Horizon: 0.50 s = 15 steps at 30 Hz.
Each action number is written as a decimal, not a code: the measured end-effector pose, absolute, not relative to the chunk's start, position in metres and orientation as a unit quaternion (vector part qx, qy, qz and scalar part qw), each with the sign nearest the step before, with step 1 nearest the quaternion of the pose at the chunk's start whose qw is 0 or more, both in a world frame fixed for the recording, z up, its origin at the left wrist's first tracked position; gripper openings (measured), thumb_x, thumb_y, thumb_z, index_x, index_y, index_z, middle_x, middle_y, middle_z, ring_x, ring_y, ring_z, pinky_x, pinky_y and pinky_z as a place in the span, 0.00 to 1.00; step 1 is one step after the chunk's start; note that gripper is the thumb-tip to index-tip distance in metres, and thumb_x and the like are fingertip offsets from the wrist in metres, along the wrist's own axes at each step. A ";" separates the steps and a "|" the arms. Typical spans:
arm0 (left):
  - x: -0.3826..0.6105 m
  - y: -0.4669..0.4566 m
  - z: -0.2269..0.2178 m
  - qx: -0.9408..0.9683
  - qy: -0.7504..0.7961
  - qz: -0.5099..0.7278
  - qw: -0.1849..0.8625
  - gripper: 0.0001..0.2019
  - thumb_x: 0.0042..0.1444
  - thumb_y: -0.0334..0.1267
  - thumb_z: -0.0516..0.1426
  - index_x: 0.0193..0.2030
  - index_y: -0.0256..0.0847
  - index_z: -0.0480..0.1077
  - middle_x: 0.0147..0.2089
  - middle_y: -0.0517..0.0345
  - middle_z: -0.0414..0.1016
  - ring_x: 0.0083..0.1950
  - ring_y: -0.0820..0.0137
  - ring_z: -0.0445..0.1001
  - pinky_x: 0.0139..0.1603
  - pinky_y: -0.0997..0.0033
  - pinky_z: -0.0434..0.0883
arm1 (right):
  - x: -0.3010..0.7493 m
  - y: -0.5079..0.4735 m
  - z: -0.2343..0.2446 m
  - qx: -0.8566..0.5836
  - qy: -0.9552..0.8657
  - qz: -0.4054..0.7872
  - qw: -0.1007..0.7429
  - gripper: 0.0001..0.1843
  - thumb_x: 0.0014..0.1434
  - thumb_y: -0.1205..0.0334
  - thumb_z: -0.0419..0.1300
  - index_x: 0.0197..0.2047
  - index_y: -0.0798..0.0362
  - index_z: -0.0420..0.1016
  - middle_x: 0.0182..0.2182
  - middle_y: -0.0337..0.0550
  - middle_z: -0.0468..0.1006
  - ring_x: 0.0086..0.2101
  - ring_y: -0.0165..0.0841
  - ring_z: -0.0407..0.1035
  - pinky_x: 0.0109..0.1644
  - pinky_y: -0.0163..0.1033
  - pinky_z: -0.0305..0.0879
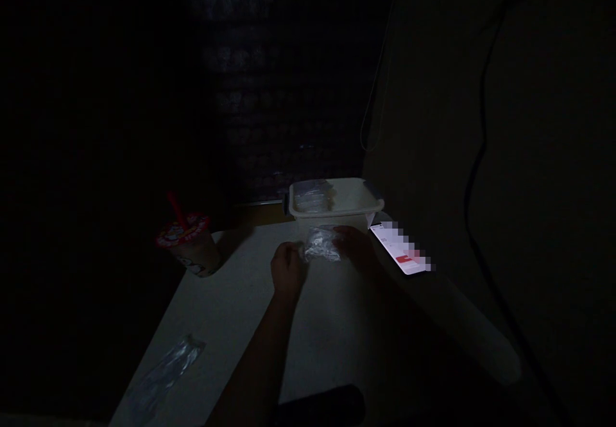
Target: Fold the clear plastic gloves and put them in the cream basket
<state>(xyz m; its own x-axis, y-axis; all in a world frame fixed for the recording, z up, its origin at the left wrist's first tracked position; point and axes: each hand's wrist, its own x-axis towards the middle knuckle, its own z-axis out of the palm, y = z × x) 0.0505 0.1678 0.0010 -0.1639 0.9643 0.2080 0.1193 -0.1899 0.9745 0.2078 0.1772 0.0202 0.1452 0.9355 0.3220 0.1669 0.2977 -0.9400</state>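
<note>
In the dim light, a crinkled clear plastic bag (pixel 321 246) is stretched between my two hands above the table. My left hand (pixel 287 268) pinches its left edge with closed fingers. On the other side, my right hand (pixel 355 247) grips the right edge; its fingers are dark and partly lost in shadow. Whether the bag contains anything cannot be made out. Just behind my hands stands a white plastic bin (pixel 353 205), with more clear plastic bags (pixel 312 197) lying in its left part.
A lit phone (pixel 399 250) lies right of the bin. At the table's left edge stands a drink cup (pixel 197 253) with a red straw. Another clear plastic wrapper (pixel 166 372) lies front left. A dark object (pixel 322 406) sits at the near edge. A cable (pixel 474 183) hangs at right.
</note>
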 end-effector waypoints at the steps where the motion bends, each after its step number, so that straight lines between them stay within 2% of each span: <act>1: 0.048 0.168 0.003 0.547 0.540 0.544 0.337 0.08 0.44 0.39 0.50 0.31 0.41 0.64 0.35 0.54 0.68 0.43 0.63 0.64 0.43 0.64 0.59 | 0.209 0.180 0.032 -0.485 -0.572 0.325 0.576 0.18 0.36 0.57 0.60 0.33 0.55 0.68 0.18 0.32 0.65 0.19 0.24 0.58 0.20 0.30 0.54; 5: 0.044 0.168 0.003 0.617 0.602 0.458 0.217 0.10 0.43 0.37 0.51 0.34 0.39 0.66 0.40 0.49 0.66 0.47 0.58 0.60 0.50 0.59 0.52 | 0.214 0.206 0.093 -0.456 -0.543 0.355 0.608 0.20 0.36 0.61 0.59 0.37 0.56 0.67 0.16 0.30 0.64 0.16 0.22 0.57 0.18 0.29 0.53; 7: 0.045 0.169 0.001 0.639 0.615 0.425 0.181 0.10 0.43 0.36 0.51 0.33 0.38 0.67 0.38 0.49 0.67 0.47 0.58 0.61 0.49 0.59 0.51 | 0.215 0.225 0.123 -0.466 -0.510 0.368 0.622 0.21 0.38 0.66 0.58 0.39 0.57 0.65 0.18 0.32 0.66 0.17 0.21 0.59 0.20 0.28 0.55; 9: 0.046 0.169 -0.002 0.660 0.627 0.388 0.141 0.09 0.44 0.36 0.50 0.31 0.37 0.68 0.37 0.49 0.68 0.46 0.59 0.62 0.48 0.60 0.53 | 0.213 0.246 0.146 -0.521 -0.494 0.358 0.597 0.17 0.40 0.69 0.56 0.38 0.56 0.65 0.16 0.30 0.65 0.15 0.20 0.57 0.18 0.27 0.54; 13: 0.046 0.170 -0.006 0.702 0.661 0.266 0.002 0.12 0.47 0.37 0.47 0.34 0.36 0.68 0.40 0.48 0.68 0.45 0.61 0.63 0.45 0.63 0.56 | 0.203 0.284 0.162 -0.556 -0.521 0.359 0.539 0.07 0.35 0.74 0.58 0.22 0.58 0.68 0.08 0.29 0.61 0.10 0.20 0.52 0.13 0.27 0.46; 15: 0.045 0.171 -0.007 0.706 0.669 0.230 -0.032 0.13 0.48 0.37 0.47 0.37 0.37 0.67 0.43 0.48 0.67 0.46 0.62 0.62 0.45 0.63 0.56 | 0.196 0.298 0.160 -0.573 -0.543 0.359 0.499 0.06 0.32 0.76 0.58 0.14 0.58 0.66 0.05 0.29 0.58 0.08 0.20 0.50 0.11 0.28 0.42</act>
